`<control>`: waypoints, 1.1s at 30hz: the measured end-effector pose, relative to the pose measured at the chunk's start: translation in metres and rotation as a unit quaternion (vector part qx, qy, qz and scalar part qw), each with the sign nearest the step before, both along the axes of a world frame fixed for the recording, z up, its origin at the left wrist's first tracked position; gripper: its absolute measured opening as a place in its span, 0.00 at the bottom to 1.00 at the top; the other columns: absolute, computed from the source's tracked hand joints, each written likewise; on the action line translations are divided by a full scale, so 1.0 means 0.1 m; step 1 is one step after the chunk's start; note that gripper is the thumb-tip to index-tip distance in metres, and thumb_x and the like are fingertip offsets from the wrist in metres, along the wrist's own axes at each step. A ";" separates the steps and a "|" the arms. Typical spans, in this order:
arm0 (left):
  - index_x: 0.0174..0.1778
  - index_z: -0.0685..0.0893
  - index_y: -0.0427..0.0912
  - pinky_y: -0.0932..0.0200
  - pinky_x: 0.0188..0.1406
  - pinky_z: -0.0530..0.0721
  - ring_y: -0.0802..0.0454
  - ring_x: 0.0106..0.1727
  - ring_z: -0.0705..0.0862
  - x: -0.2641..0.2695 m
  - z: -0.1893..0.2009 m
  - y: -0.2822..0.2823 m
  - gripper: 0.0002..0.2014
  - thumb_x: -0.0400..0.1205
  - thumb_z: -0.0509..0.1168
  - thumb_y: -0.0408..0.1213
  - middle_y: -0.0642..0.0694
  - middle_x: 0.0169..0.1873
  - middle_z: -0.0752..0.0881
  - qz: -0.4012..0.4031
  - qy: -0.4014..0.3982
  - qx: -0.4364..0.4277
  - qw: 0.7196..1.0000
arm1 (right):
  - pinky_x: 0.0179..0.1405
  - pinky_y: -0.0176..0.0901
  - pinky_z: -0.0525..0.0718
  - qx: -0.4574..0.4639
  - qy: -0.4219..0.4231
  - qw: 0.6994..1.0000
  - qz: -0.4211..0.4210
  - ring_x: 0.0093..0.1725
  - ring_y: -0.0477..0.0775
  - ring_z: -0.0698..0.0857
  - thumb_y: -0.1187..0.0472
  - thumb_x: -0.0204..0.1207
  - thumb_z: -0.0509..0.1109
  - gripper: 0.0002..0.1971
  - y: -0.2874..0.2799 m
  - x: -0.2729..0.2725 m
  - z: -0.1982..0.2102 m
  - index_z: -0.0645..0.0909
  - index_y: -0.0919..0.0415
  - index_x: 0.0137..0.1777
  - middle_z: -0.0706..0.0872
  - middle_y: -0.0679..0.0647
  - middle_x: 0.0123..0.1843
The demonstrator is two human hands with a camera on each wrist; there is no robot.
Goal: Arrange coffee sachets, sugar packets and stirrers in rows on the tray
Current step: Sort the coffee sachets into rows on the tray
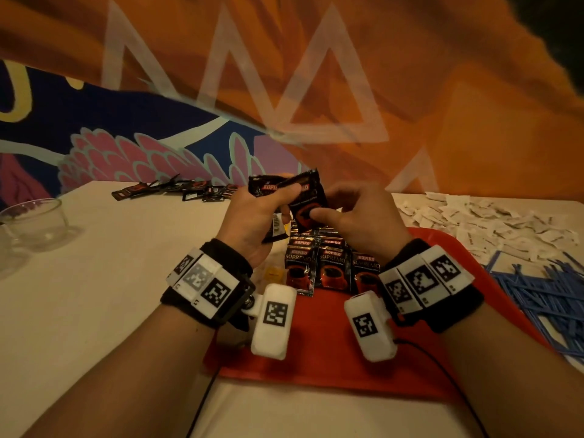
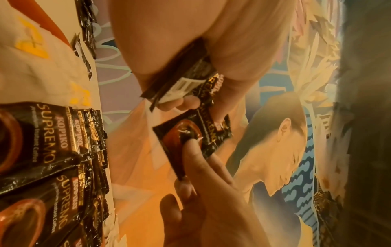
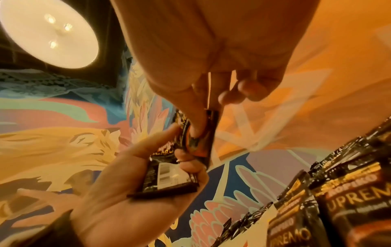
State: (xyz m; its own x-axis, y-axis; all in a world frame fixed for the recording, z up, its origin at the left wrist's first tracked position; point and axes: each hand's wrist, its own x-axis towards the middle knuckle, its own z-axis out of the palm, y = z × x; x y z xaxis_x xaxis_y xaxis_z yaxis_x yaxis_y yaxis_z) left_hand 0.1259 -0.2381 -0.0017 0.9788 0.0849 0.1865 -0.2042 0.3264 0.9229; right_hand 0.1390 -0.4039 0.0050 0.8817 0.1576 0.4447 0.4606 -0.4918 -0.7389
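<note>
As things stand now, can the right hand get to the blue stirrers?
Probably not at once. The right hand pinches a coffee sachet above the tray. The stirrers lie uncovered on its own side, nothing between, so once it lets go, likely yes.

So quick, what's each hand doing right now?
Left hand: grips a small stack of coffee sachets.
Right hand: pinches a single sachet from that stack.

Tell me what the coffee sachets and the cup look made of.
Coffee sachets: glossy printed foil or plastic film, judging by the shine and crinkled, serrated edges. Cup: clear, see-through; glass or hard plastic, can't tell which.
</note>
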 end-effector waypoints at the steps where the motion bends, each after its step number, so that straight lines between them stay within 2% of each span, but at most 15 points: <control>1: 0.50 0.87 0.40 0.65 0.29 0.79 0.57 0.32 0.82 0.00 0.00 0.00 0.04 0.82 0.70 0.30 0.46 0.37 0.88 0.001 -0.003 -0.006 1.000 | 0.43 0.34 0.78 -0.011 -0.009 1.000 -0.011 0.42 0.39 0.87 0.58 0.71 0.81 0.05 0.01 0.01 0.00 0.91 0.51 0.46 0.92 0.44 0.43; 5: 0.47 0.90 0.42 0.67 0.28 0.79 0.53 0.38 0.82 0.02 0.01 0.00 0.05 0.81 0.70 0.29 0.43 0.42 0.89 0.014 -0.008 -0.010 1.000 | 0.41 0.31 0.77 -0.023 -0.025 0.999 -0.020 0.38 0.34 0.85 0.58 0.71 0.81 0.05 0.02 0.01 0.00 0.92 0.51 0.46 0.91 0.42 0.42; 11: 0.47 0.88 0.42 0.64 0.32 0.79 0.55 0.35 0.81 0.02 0.01 0.01 0.04 0.82 0.71 0.29 0.46 0.39 0.87 0.062 -0.038 0.051 0.996 | 0.36 0.26 0.75 -0.030 -0.007 0.999 -0.011 0.32 0.30 0.83 0.60 0.71 0.81 0.04 0.04 -0.02 -0.01 0.92 0.49 0.43 0.89 0.38 0.35; 15: 0.46 0.87 0.42 0.60 0.34 0.83 0.58 0.34 0.85 0.00 0.03 0.04 0.03 0.80 0.72 0.30 0.48 0.38 0.88 0.078 -0.036 0.071 0.994 | 0.39 0.32 0.80 -0.044 0.026 0.999 0.011 0.38 0.37 0.87 0.59 0.71 0.81 0.03 0.02 -0.02 0.00 0.91 0.49 0.41 0.91 0.43 0.37; 17: 0.46 0.86 0.42 0.53 0.39 0.89 0.51 0.41 0.89 0.00 0.04 0.05 0.05 0.80 0.71 0.27 0.43 0.42 0.88 0.039 -0.027 0.036 0.998 | 0.41 0.36 0.83 -0.052 0.041 0.998 0.020 0.40 0.41 0.89 0.57 0.70 0.82 0.03 0.03 -0.03 0.02 0.92 0.49 0.41 0.92 0.45 0.38; 19: 0.48 0.86 0.43 0.47 0.45 0.91 0.42 0.47 0.89 0.00 0.06 0.07 0.08 0.80 0.70 0.26 0.39 0.46 0.87 0.021 -0.024 0.032 0.999 | 0.38 0.35 0.81 -0.065 0.054 0.996 0.024 0.38 0.40 0.88 0.56 0.69 0.82 0.02 0.04 -0.05 0.05 0.91 0.48 0.39 0.91 0.45 0.37; 23: 0.50 0.86 0.43 0.41 0.53 0.90 0.38 0.52 0.89 0.03 0.05 0.09 0.07 0.81 0.71 0.28 0.40 0.47 0.88 0.027 -0.003 0.022 0.999 | 0.36 0.36 0.79 -0.098 0.087 0.991 0.022 0.36 0.41 0.86 0.54 0.70 0.82 0.03 0.04 -0.08 0.13 0.91 0.50 0.40 0.91 0.46 0.36; 24: 0.50 0.86 0.44 0.42 0.52 0.90 0.40 0.51 0.90 0.04 0.05 0.10 0.04 0.82 0.71 0.31 0.41 0.47 0.89 0.032 0.006 0.020 0.999 | 0.37 0.38 0.81 -0.106 0.104 0.989 0.024 0.35 0.42 0.86 0.54 0.70 0.81 0.03 0.03 -0.08 0.14 0.92 0.52 0.40 0.91 0.47 0.36; 25: 0.50 0.86 0.43 0.45 0.47 0.89 0.44 0.45 0.90 0.05 0.05 0.12 0.03 0.82 0.71 0.35 0.43 0.44 0.89 0.042 0.014 0.022 0.999 | 0.37 0.40 0.82 -0.120 0.122 0.985 0.026 0.34 0.43 0.86 0.54 0.71 0.81 0.04 0.03 -0.08 0.14 0.92 0.53 0.41 0.91 0.48 0.35; 27: 0.53 0.84 0.41 0.57 0.33 0.82 0.53 0.33 0.83 0.10 0.04 0.19 0.08 0.84 0.70 0.42 0.46 0.39 0.88 0.064 0.029 0.014 0.997 | 0.34 0.41 0.81 -0.156 0.164 0.974 0.024 0.29 0.43 0.84 0.56 0.72 0.81 0.05 0.01 -0.09 0.11 0.90 0.56 0.40 0.91 0.51 0.34; 28: 0.55 0.83 0.41 0.61 0.29 0.79 0.55 0.31 0.81 0.13 0.04 0.23 0.10 0.85 0.69 0.43 0.47 0.37 0.87 0.067 0.036 -0.006 0.997 | 0.32 0.40 0.81 -0.169 0.191 0.967 0.021 0.27 0.43 0.84 0.57 0.73 0.80 0.06 0.00 -0.09 0.08 0.88 0.57 0.39 0.91 0.52 0.33; 29: 0.55 0.82 0.41 0.63 0.27 0.77 0.56 0.29 0.79 0.15 0.04 0.27 0.10 0.85 0.68 0.43 0.48 0.36 0.86 0.063 0.043 -0.032 0.997 | 0.31 0.39 0.80 -0.177 0.223 0.958 0.018 0.27 0.43 0.85 0.59 0.73 0.80 0.06 -0.02 -0.11 0.04 0.86 0.57 0.37 0.91 0.53 0.32; 33: 0.45 0.82 0.44 0.66 0.25 0.72 0.58 0.27 0.77 0.20 0.03 0.37 0.06 0.87 0.64 0.40 0.49 0.33 0.83 0.046 0.056 -0.092 0.993 | 0.29 0.38 0.81 -0.222 0.312 0.924 0.011 0.27 0.44 0.85 0.62 0.78 0.75 0.10 -0.06 -0.15 -0.10 0.82 0.59 0.36 0.91 0.52 0.32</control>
State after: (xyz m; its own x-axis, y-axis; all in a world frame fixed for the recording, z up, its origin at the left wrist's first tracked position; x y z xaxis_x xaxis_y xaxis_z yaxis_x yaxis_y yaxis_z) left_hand 0.1461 -0.2015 0.0011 0.9791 0.1972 0.0502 -0.1404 0.4766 0.8678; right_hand 0.1240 -0.4103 -0.0053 0.9388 0.2232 -0.2624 0.0259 -0.8053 -0.5923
